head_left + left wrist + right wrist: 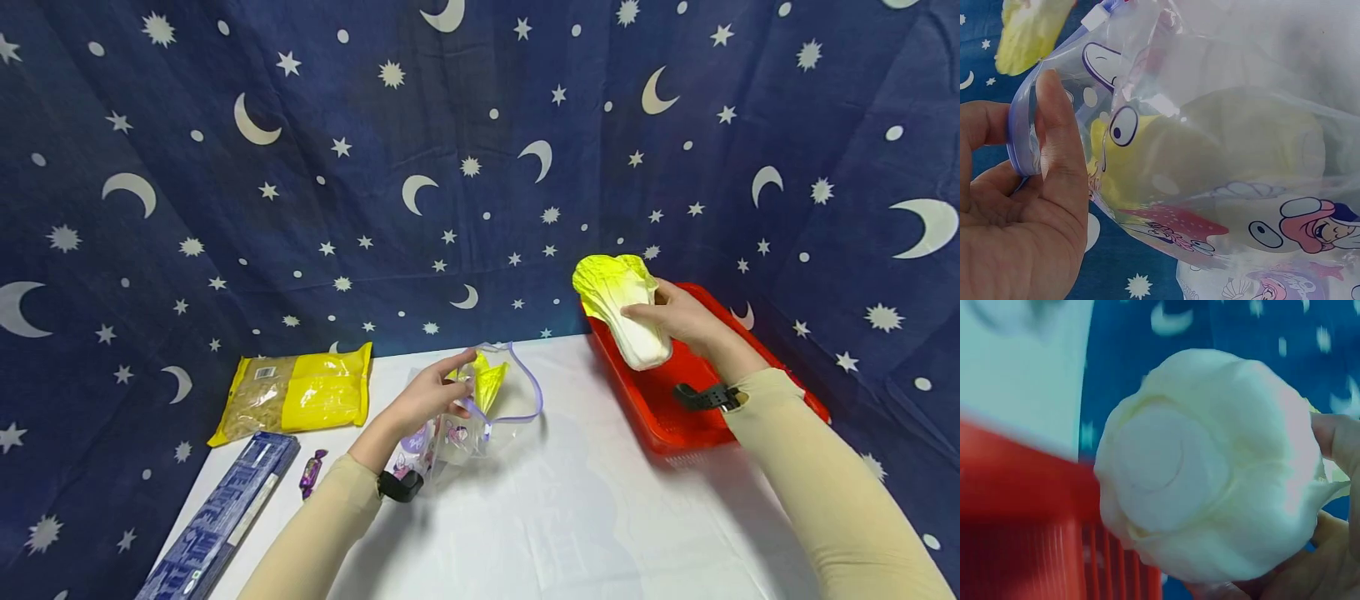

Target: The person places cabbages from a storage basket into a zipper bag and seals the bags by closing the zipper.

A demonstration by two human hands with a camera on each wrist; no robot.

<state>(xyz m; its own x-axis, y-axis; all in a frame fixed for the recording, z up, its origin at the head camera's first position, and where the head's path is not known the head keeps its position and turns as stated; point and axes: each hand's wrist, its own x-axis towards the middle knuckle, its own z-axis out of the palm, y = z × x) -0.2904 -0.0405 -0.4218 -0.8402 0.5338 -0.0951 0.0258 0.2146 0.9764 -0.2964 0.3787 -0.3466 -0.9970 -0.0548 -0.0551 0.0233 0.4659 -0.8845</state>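
My right hand (684, 321) grips a napa cabbage (626, 312) with yellow-green leaves and a white base, tilted above the red basket. In the right wrist view the white root end of the cabbage (1204, 469) faces the camera. My left hand (431, 396) holds the purple-edged mouth of a clear zip bag (517, 417). The left wrist view shows the thumb and fingers of that hand (1029, 206) on either side of the rim, which gapes apart. Inside the printed bag lies another yellow-leaved cabbage (489, 385), partly veiled by the plastic.
A red basket (652, 442) stands on the right of the white table (555, 517). On the left lie a yellow food packet (326, 392), a long blue box (225, 517) and a purple wrapped candy (312, 473). A star-patterned blue curtain (480, 250) hangs behind.
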